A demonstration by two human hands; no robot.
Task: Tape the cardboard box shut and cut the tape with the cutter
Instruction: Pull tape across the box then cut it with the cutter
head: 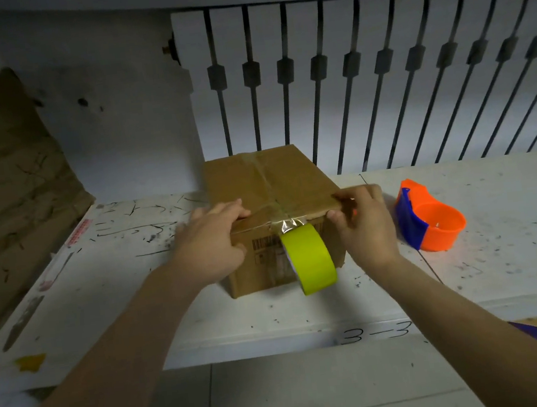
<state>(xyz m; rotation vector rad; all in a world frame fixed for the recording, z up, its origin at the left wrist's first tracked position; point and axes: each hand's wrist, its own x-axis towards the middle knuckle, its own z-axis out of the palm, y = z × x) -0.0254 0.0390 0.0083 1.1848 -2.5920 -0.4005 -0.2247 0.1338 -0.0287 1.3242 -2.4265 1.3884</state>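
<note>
A brown cardboard box (294,179) stands on the white table (504,259), its flaps closed, with clear tape running along the top seam. A yellow-green tape roll (311,259) hangs from that tape over the box's near face. My left hand (213,244) grips the near left corner of the box, fingers on top and thumb on the front. My right hand (362,222) holds the near right corner the same way. The orange and blue tape cutter (429,217) lies on the table to the right of the box, touched by neither hand.
Flattened cardboard (5,188) leans at the left, beside the table. A white railing with dark bars (381,88) stands behind the table. The table's front edge (310,333) is near me, with a tiled floor below.
</note>
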